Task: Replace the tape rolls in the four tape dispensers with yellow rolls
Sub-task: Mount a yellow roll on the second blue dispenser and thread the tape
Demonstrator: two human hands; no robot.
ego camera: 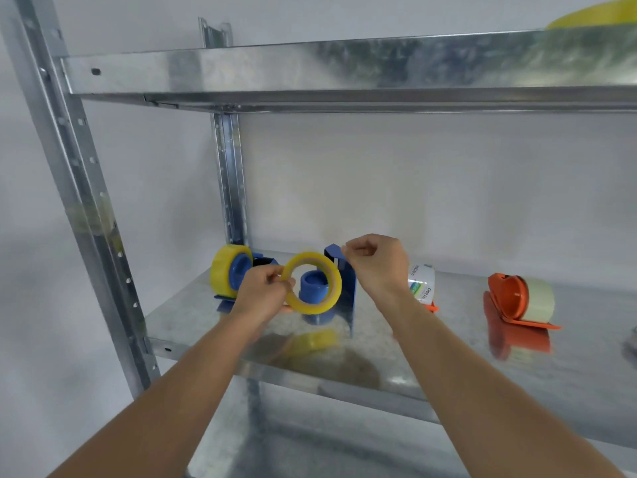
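while left hand [265, 288] grips yellow roll [313, 282], right hand [375, 262] pinches above.

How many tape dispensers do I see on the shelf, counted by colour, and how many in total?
Blue tape dispensers: 2, one loaded with a yellow roll, one with a bare hub
Orange tape dispensers: 2, one mostly hidden behind the right arm, one far right
Total: 4

Both forearms are bare to the hands [265, 288], with no sleeves or jewellery visible.
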